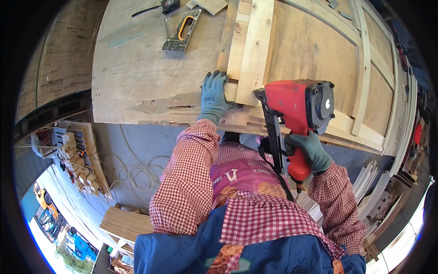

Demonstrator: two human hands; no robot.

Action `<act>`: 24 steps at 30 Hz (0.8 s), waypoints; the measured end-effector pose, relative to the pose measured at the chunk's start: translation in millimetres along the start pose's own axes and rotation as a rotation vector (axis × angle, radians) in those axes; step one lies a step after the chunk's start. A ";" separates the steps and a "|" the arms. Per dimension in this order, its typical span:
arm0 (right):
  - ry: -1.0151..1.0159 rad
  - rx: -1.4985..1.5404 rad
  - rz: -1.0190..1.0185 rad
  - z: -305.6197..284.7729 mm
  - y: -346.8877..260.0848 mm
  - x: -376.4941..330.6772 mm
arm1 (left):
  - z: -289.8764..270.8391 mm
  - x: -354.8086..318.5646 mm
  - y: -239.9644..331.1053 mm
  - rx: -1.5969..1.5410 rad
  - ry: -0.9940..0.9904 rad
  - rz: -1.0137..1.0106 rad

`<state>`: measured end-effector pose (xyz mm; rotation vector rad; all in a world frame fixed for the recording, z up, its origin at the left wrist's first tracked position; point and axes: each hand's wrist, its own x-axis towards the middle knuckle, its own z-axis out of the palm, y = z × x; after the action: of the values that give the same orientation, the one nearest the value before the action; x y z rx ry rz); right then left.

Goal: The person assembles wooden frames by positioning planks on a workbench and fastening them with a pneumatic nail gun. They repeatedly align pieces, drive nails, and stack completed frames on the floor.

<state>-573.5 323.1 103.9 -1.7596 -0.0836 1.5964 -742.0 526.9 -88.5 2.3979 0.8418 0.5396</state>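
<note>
Your left hand (213, 95) presses flat on the slat (254, 50), steadying it on the panel (315, 50) at the tabletop's (137, 68) near edge; your right hand (310, 150) grips the nailer (296, 107), nose against the slat's end.

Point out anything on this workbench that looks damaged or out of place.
The plywood bench top is damaged along its near edge: the top layer has splintered and peeled away in a ragged patch just left of the left hand. Nothing else stands out; the staple gun simply lies flat on the bench.
</note>
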 end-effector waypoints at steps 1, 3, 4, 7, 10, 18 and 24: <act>-0.016 -0.003 -0.011 -3.0 5.4 0.2 | -0.4 -1.1 0.0 0.000 -0.001 -0.006; -0.062 -0.012 -0.034 -6.9 15.7 -0.8 | -3.2 -1.7 0.1 0.013 -0.001 -0.018; -0.054 0.017 0.018 -7.2 15.9 -5.0 | -4.1 -1.2 1.4 0.021 -0.003 -0.021; -0.011 0.085 0.044 5.4 17.9 -14.6 | -1.2 -1.4 0.6 0.035 -0.008 -0.024; -0.033 0.086 -0.017 6.8 22.9 -5.0 | 0.2 -1.4 -1.6 0.030 -0.011 -0.017; -0.066 -0.107 -0.111 9.5 18.7 7.3 | -1.4 1.1 2.0 0.036 0.011 -0.003; -0.087 -0.041 -0.028 12.5 16.4 2.0 | 0.5 -1.6 -0.4 0.053 -0.003 0.007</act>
<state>-591.0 318.3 93.9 -1.7128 -0.1829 1.6616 -743.1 525.9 -89.4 2.4502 0.8573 0.5225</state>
